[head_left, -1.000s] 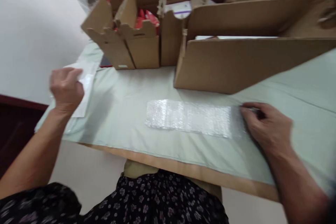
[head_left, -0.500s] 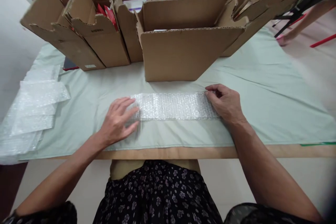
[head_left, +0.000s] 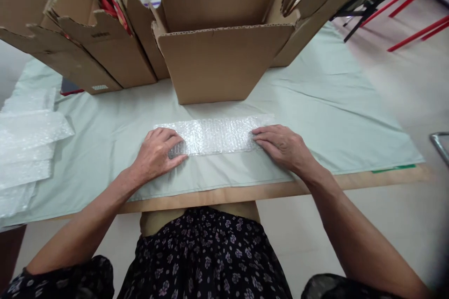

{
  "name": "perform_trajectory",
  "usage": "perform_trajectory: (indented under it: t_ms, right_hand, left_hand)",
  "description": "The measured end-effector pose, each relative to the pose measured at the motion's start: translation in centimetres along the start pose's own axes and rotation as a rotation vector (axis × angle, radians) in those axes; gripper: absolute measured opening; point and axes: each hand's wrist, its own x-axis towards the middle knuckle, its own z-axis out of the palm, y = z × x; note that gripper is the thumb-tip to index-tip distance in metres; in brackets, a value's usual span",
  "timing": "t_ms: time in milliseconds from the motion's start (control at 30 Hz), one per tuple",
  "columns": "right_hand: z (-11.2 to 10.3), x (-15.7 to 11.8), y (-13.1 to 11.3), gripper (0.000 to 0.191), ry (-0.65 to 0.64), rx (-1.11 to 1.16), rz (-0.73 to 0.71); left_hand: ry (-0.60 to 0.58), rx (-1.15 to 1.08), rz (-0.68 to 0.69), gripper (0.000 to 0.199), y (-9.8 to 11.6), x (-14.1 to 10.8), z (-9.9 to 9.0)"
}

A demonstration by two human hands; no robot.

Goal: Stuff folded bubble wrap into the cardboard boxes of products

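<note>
Bubble-wrap strip (head_left: 217, 136), laid flat near front edge of surface (head_left: 351, 117), left end touched by left hand (head_left: 159, 152), fingers and thumb spread apart, right end covered by right hand (head_left: 282, 145), fingers together, clamping not determinable, bubble-wrap pieces (head_left: 26, 142) stacked at left edge, cardboard boxes (head_left: 213, 67) ranged behind.

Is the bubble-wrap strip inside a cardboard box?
No, the bubble-wrap strip lies on the pale green cloth, left hand at one end, right hand at the other.

The garment (head_left: 206, 273) is black — small pale flowers (head_left: 208, 260) — with loose dark sleeves (head_left: 75, 275).
</note>
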Motion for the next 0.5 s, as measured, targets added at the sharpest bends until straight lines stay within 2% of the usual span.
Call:
perform_trajectory:
  t_ms: [167,333,500]
  right_hand:
    - [0.0,0.2,-0.3,0.024,-0.024,-0.102,-0.083]
    - [0.5,0.3,-0.8,0.031,0.019,-0.129,-0.019]
    - [-1.2,2.3,-0.6,0.028,-0.144,0.004,0.133]
  left_hand:
    - [-0.043,0.019,-0.020,0.029,0.1,0.2,0.0]
    - [-0.053,0.019,-0.054,0.031,0.4,0.1,-0.3]
    - [-0.068,0.066,-0.109,0.045,2.0,1.0,-0.3]
